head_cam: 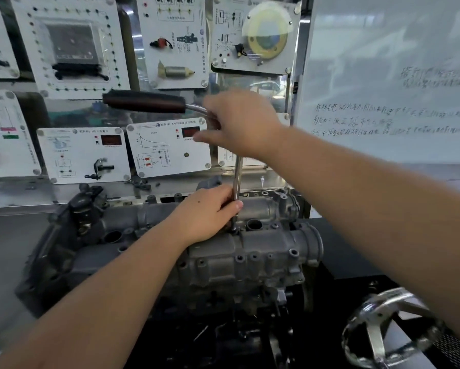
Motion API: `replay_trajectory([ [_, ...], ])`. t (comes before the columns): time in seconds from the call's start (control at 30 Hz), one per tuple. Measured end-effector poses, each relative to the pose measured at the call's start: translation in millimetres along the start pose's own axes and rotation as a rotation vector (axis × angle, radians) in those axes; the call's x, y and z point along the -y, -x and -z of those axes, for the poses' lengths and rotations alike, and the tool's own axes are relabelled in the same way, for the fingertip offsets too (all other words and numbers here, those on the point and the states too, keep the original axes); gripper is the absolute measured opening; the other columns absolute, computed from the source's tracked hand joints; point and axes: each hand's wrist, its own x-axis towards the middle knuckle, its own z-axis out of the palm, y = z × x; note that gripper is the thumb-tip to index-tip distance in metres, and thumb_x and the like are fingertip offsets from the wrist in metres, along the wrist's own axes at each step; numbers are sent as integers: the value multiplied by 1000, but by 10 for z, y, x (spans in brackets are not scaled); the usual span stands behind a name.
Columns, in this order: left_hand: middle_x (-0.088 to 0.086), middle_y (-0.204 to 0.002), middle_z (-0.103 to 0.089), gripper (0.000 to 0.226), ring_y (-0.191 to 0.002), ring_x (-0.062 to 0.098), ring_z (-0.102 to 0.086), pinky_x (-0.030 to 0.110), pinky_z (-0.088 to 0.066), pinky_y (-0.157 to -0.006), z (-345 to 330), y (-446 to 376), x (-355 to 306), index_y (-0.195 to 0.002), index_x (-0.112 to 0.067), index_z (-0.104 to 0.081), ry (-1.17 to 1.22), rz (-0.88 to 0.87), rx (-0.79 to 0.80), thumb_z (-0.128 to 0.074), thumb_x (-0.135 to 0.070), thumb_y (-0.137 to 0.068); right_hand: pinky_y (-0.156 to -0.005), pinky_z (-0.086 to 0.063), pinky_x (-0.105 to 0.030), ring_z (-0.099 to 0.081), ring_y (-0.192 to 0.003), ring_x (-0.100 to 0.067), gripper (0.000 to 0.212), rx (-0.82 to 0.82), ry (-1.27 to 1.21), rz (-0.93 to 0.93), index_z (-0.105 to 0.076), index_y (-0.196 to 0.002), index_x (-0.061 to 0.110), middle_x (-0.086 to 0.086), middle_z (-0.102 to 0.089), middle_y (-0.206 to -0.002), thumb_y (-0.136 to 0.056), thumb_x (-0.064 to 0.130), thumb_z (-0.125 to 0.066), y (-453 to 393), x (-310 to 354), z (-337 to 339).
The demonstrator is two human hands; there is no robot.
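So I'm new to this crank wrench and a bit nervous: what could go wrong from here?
The wrench stands tall on a small seat; if the shaft tilts, its tip may slip off. Your left hand grips the shaft just above the engine cover, so a slip could knock knuckles on metal. The dark grip sticks out near the display panels behind; your right hand at the bend may swing it into them.

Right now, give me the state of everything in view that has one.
Wrench: upright, tip set in the engine top, black handle pointing left.
Left grip: holds the wrench shaft low down.
Right grip: holds the wrench at its bend, blurred.
Engine: round hole beside the wrench tip is open.
Handwheel: untouched.
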Motion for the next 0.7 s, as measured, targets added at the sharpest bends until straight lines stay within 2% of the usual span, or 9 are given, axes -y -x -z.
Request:
replay_trajectory([
  [0.03, -10, -79, -60, 25, -72, 5, -57, 28, -36, -59, 0, -3, 2, -85, -32, -45, 1, 3, 0, -47, -46, -105, -71, -45, -36, -55, -85, -19, 39, -136, -122, 9, -62, -91, 15, 5, -56, -78, -97, 53, -56, 76, 4, -66],
  [0.1, -7, -84, -64, 20, -79, 11, -62, 33, -43, -65, 0, -10, -3, -91, -32, -48, 18, 17, 9, -47, -47, -105, -70, -46, -37, -56, -76, -19, 40, -359, -585, -28, -65, -77, 11, -2, -57, -74, -104, 37, -51, 197, 58, -201],
  [0.2, -3, -94, -71, 20, -89, 18, -68, 44, -53, -85, 9, -12, -11, -101, -26, -55, 82, 42, 16, -49, -45, -105, -70, -50, -36, -58, -69, -19, 48, -523, -1277, -371, -55, -68, 8, -21, -63, -77, -105, 38, -48, 232, 296, -311],
  [0.27, -4, -96, -72, 21, -89, 16, -69, 47, -54, -88, 15, -8, -1, -102, -25, -57, 85, 45, 19, -50, -45, -104, -69, -51, -36, -66, -75, -18, 45, -500, -1744, -555, -57, -70, 14, -17, -69, -86, -106, 41, -48, 175, 364, -306],
  [0.33, -7, -93, -73, 23, -87, 13, -70, 46, -56, -88, 14, -5, 3, -98, -25, -59, 110, 52, 32, -52, -46, -104, -58, -49, -29, -68, -64, -18, 35, -286, -2098, -648, -58, -79, 17, -6, -74, -82, -106, 37, -48, 143, 335, -262],
  [0.4, -9, -91, -74, 25, -86, 12, -71, 45, -56, -87, 4, -2, 3, -94, -26, -60, 102, 47, 50, -52, -48, -103, -51, -51, -24, -63, -52, -14, 28, -52, -2134, -666, -63, -83, 15, -3, -72, -73, -104, 27, -49, 181, 283, -202],
  [0.53, -13, -86, -71, 28, -82, 2, -66, 37, -54, -82, -2, -3, 20, -87, -31, -62, 96, 32, 69, -49, -50, -104, -54, -57, -27, -62, -48, -11, 50, 242, -1987, -691, -73, -55, 10, -1, -66, -62, -100, 22, -54, 118, 216, -107],
  [0.63, -15, -83, -70, 31, -79, -5, -64, 28, -48, -74, 9, 7, 32, -84, -32, -65, 151, 39, 50, -49, -47, -105, -53, -57, -25, -66, -51, -12, 31, 361, -1716, -723, -68, -78, 6, -2, -68, -62, -101, 18, -53, -40, 203, -5],
  [0.7, -13, -90, -73, 28, -84, -1, -68, 33, -53, -84, 11, 10, 24, -89, -32, -65, 159, 50, 59, -49, -46, -106, -58, -58, -27, -70, -57, -14, 15, 390, -1476, -717, -62, -92, 9, -1, -72, -69, -102, 16, -53, -140, 154, 74],
])
